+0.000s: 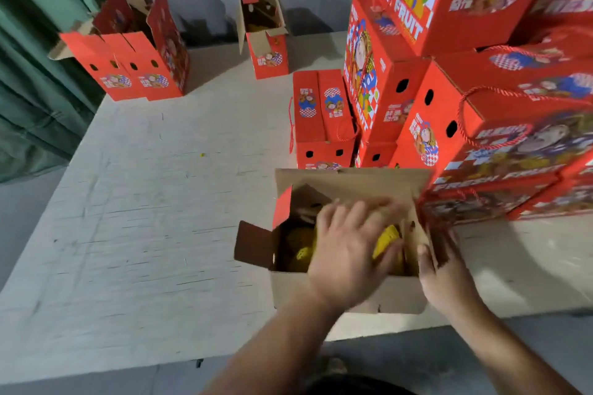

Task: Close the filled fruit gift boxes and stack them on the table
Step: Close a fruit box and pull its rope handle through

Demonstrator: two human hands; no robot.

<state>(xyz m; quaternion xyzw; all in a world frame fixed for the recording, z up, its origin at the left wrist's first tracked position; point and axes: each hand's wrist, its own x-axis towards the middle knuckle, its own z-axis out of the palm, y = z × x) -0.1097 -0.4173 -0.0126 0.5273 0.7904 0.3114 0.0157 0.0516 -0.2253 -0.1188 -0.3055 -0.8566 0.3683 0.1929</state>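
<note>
Hands both on one open box (349, 293) at the desk (144, 218) edge: left hand (348, 253) spread flat over the yellow fruit (386, 239) inside, right hand (444, 276) gripping its right flap. Three more open boxes beyond them to the left, closed stack (481, 90) just behind.

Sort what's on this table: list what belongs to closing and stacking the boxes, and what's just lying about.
Part of the job:
- open box at the near edge, yellow fruit inside
- left hand over the fruit
- right hand at the box's right flap
- stack of closed red boxes
- open boxes at the far end
- table

Lying about:
- green curtain
- small yellow scrap
</note>
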